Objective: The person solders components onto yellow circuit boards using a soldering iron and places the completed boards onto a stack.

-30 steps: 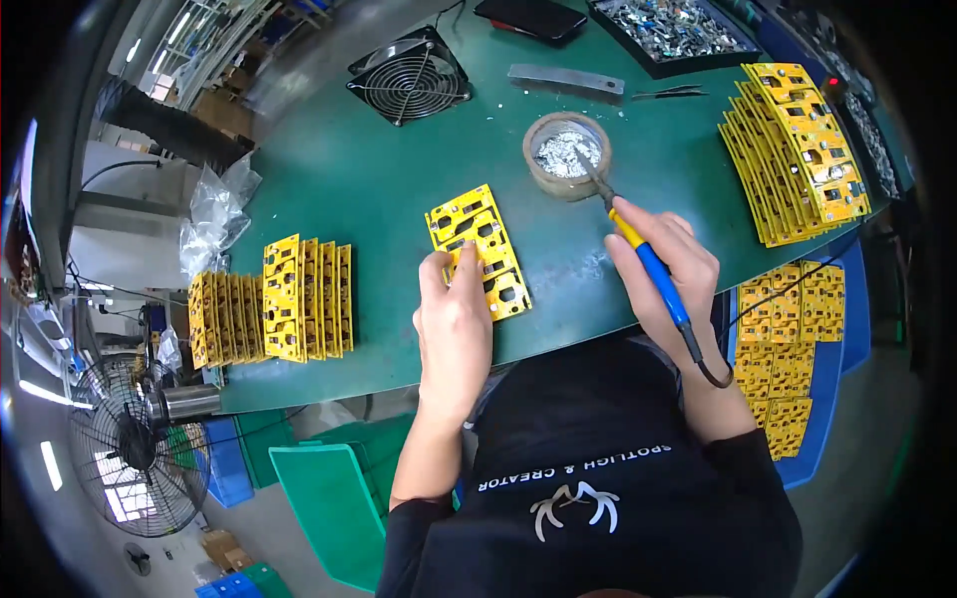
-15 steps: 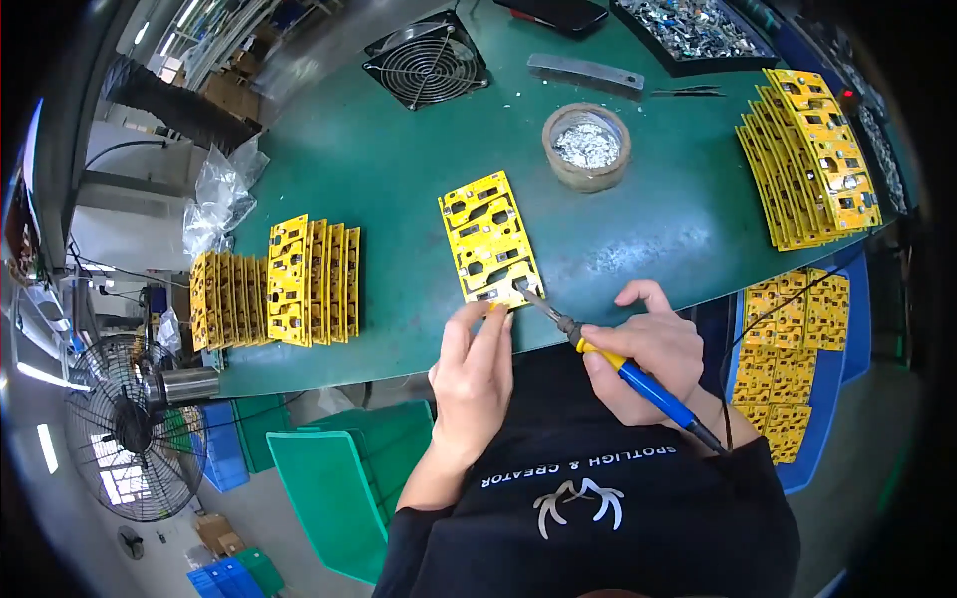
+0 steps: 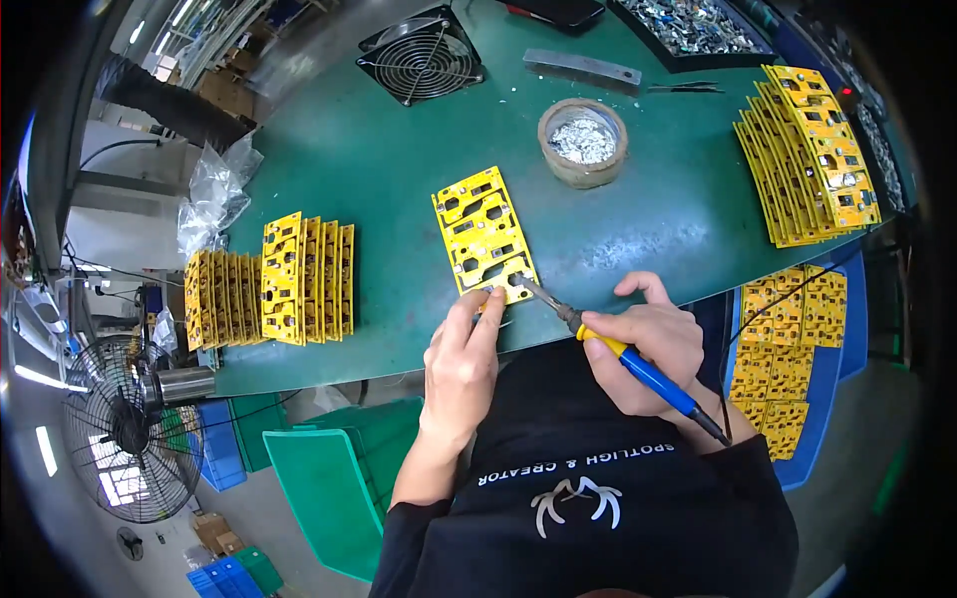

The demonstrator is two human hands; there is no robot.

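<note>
A yellow circuit board (image 3: 485, 231) with dark cut-outs and small parts lies on the green table in front of me. My left hand (image 3: 461, 361) is at its near edge, with the fingertips closed together on the lower left corner. Whether they also pinch some tiny part is too small to tell. My right hand (image 3: 648, 349) grips a soldering iron (image 3: 658, 387) with a blue and yellow handle, held like a pen. Its metal tip points at the board's near right corner, beside the left fingertips.
Upright rows of yellow boards stand at the left (image 3: 309, 279) and far right (image 3: 807, 159). Beyond my board are a tape-ring bowl of silvery bits (image 3: 583, 145), a square fan (image 3: 422, 58), a grey bar (image 3: 581, 70) and tweezers (image 3: 686, 89). A blue bin (image 3: 819, 409) holds more boards.
My left fingertips have moved slightly up and onto the board's near edge. The soldering iron's tip has drawn a little towards the board's right edge. The whole view has shifted slightly.
</note>
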